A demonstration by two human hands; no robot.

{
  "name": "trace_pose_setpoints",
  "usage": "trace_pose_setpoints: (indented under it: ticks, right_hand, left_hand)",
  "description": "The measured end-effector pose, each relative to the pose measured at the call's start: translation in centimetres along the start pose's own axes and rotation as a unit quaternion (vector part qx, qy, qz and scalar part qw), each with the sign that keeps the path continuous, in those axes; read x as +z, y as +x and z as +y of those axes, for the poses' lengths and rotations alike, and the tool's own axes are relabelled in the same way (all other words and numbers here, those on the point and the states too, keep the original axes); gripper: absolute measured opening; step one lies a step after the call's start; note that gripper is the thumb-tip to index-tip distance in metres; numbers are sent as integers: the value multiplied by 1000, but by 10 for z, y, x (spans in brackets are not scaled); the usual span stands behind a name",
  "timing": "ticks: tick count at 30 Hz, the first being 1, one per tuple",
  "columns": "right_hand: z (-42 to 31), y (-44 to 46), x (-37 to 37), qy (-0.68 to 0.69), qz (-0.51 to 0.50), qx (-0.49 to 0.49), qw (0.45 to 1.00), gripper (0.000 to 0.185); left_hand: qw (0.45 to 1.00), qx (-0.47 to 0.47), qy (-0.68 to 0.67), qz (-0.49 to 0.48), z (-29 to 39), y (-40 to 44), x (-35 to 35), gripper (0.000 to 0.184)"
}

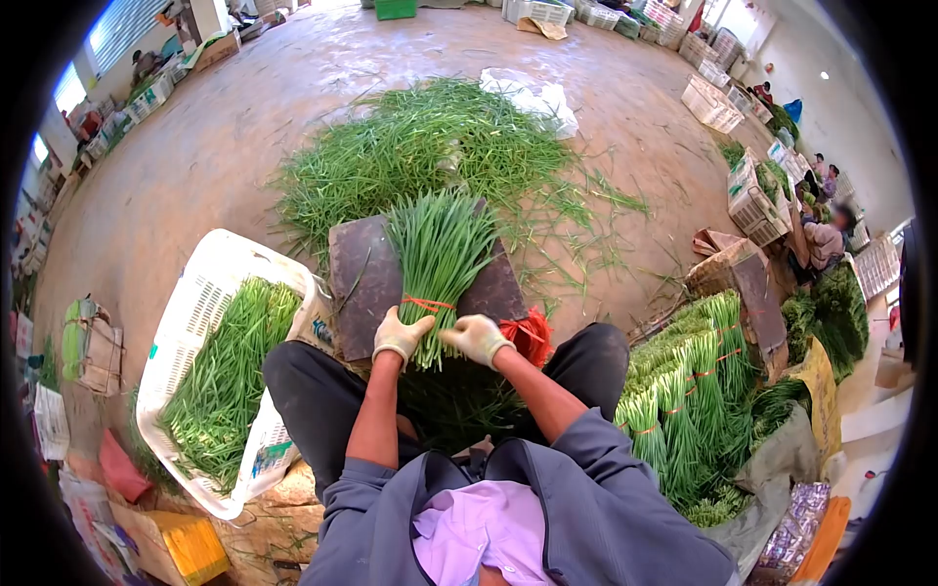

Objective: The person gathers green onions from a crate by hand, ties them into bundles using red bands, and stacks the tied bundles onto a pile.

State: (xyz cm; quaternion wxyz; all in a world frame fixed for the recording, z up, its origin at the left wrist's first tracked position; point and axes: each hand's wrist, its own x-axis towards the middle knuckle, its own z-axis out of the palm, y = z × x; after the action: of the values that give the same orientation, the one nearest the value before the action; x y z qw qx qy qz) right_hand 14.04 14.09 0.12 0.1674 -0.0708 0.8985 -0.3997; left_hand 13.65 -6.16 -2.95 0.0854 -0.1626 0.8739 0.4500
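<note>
A bundle of green chives (445, 249) lies on a dark board (362, 264) in front of me, leaf tips pointing away. A red band (428, 305) circles it near the pale stem ends. My left hand (399, 334), in a whitish glove, grips the left side of the stems just below the band. My right hand (477, 341), gloved too, is at the right side of the stems, fingers pinched together; whatever they hold is too small to make out. Beside the right wrist lies a bunch of red bands (529, 337).
Loose chives (391, 146) are heaped on the floor beyond the board. A white plastic basket (161, 386) holding chives stands left. Banded bundles (699, 391) are stacked right. Farther right a person (826, 239) sits near crates (754, 210). Clear plastic (537, 98) lies behind the heap.
</note>
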Motion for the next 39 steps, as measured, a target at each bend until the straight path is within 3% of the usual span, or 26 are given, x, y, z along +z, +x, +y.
trace_pose_setpoints:
  ticks: [1,3,7,9,11,13,14,15,16,17,19,20,21,22,24,25,26,28,29,30,31,34,39]
  right_hand:
    - [2,2,-5,2,78,1,997,50]
    - [11,9,-8,14,138,66,988,57]
    - [37,27,28,229,55,48,971,75]
    - [19,33,46,362,33,124,923,81]
    - [-15,19,40,391,46,125,911,85]
    - [-37,8,24,567,-55,105,815,83]
    - [-59,-4,9,584,-54,139,798,79]
    - [-52,-3,12,585,-54,141,797,79]
    - [-38,3,18,556,-82,54,826,76]
    - [-28,17,26,586,-121,35,801,71]
    - [-22,31,25,612,-166,19,773,66]
    - [-22,27,12,462,-72,24,883,64]
    - [-23,24,4,292,24,25,956,62]
    - [-19,27,9,270,127,32,954,54]
    - [-5,32,11,167,153,64,972,64]
    - [2,38,16,126,170,77,974,68]
    - [12,44,19,281,77,85,953,65]
    - [29,51,24,515,-87,115,845,59]
    - [17,44,20,565,-122,135,804,57]
    - [4,37,15,610,-156,160,761,54]
    - [11,39,15,614,-189,158,750,53]
    - [6,36,23,572,-155,106,798,47]
    - [12,39,37,539,-142,33,830,43]
  left_hand:
    - [1000,2,-2,3,0,-2,-1,91]
    - [1000,0,-9,-13,0,-1,-3,92]
    - [997,0,-59,-40,3,-1,-5,87]
    - [997,-15,-62,-42,0,3,-3,112]
    - [997,4,-37,-68,12,-8,-8,126]
    - [998,-6,-36,-50,7,-9,-7,124]
    - [995,8,-79,-54,3,-7,-6,122]
    - [991,21,-122,-57,-1,-5,-4,119]
    - [984,33,-166,-59,-6,-2,0,118]
    - [984,30,-168,-57,-12,0,4,118]
    - [983,41,-179,-13,-28,7,12,93]
    - [956,58,-285,-29,-36,10,18,76]
    - [956,54,-288,-24,-33,6,17,76]
    - [933,46,-350,-75,-22,0,11,69]
    - [892,10,-429,-139,5,-21,-4,55]
    - [842,10,-497,-209,11,-27,-7,50]
    - [835,5,-506,-219,12,-30,-7,48]
    - [803,2,-537,-259,13,-39,-10,48]
    - [804,51,-534,-257,5,-35,-3,48]
    - [795,41,-541,-271,2,-35,1,49]
    - [769,31,-575,-280,3,-40,-1,50]
    - [741,23,-610,-280,6,-50,-6,54]
    - [789,87,-543,-275,-2,-57,-21,76]
